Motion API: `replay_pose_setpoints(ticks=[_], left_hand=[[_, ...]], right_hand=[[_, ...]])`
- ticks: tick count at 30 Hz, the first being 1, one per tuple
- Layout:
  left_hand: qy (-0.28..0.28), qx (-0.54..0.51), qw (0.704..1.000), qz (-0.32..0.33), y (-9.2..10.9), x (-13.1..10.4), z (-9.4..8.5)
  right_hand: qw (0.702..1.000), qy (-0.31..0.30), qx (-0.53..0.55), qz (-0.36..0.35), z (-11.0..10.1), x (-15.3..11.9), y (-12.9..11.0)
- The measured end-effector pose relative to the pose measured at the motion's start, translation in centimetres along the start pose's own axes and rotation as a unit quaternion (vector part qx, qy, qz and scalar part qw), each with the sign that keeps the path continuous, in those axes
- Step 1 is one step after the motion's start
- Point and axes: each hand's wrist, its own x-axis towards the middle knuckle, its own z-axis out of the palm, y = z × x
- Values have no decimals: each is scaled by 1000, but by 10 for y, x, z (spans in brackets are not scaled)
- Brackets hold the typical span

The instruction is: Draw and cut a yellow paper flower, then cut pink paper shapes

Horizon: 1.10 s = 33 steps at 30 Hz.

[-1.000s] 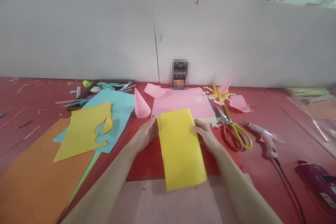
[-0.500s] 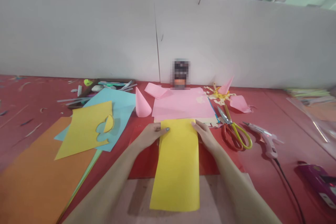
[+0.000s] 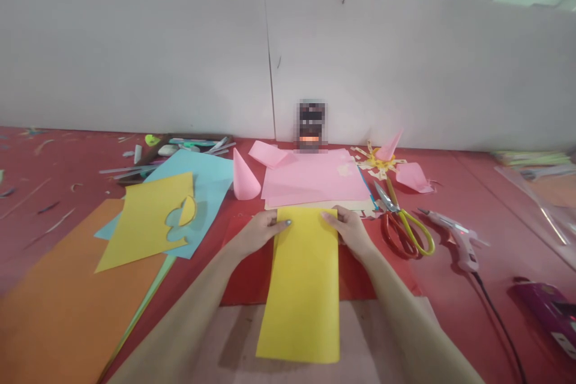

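A long yellow sheet of paper (image 3: 306, 288) is held up in front of me, its far edge between my two hands. My left hand (image 3: 258, 233) pinches the far left corner, thumb on top and fingers behind. At the far right corner my right hand (image 3: 353, 231) grips the same way, its thumb lying on the paper. The sheet looks folded double along its right side. Beneath it lie a red sheet (image 3: 249, 276) and a pale board (image 3: 387, 336). Just beyond the hands are pink sheets (image 3: 310, 177) and a pink paper cone (image 3: 244, 179).
Scissors (image 3: 405, 222) and a glue gun (image 3: 454, 237) with a cord lie to the right, near a purple device (image 3: 546, 312). Leftward are cut yellow paper (image 3: 144, 216), blue paper (image 3: 211, 183) and orange paper (image 3: 58, 294). A white partition (image 3: 135, 42) stands behind.
My right thumb has slid a little inward over the paper's far edge, and the right side of the sheet has shifted slightly left. My left hand keeps its grip.
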Motion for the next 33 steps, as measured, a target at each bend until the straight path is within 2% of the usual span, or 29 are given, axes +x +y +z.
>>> replay_pose_setpoints(ticks=[3, 5, 7, 11, 17, 29, 33], left_hand=[[61, 7, 998, 6, 0, 0, 1], [112, 44, 993, 6, -1, 1, 2], [136, 81, 987, 7, -3, 2, 2], [138, 106, 985, 13, -5, 3, 3], [138, 107, 985, 12, -4, 3, 3], [161, 149, 976, 16, -4, 3, 4], [145, 103, 984, 20, -3, 2, 6]], right_hand=[[1000, 12, -16, -11, 1, 1, 2], [1000, 19, -5, -9, 1, 2, 3], [1000, 26, 1, -7, 1, 2, 3], [999, 21, -24, -31, -2, 2, 1], [999, -8, -51, -5, -4, 3, 1], [990, 53, -125, -34, -3, 4, 6], [981, 96, -137, -96, -2, 3, 7]])
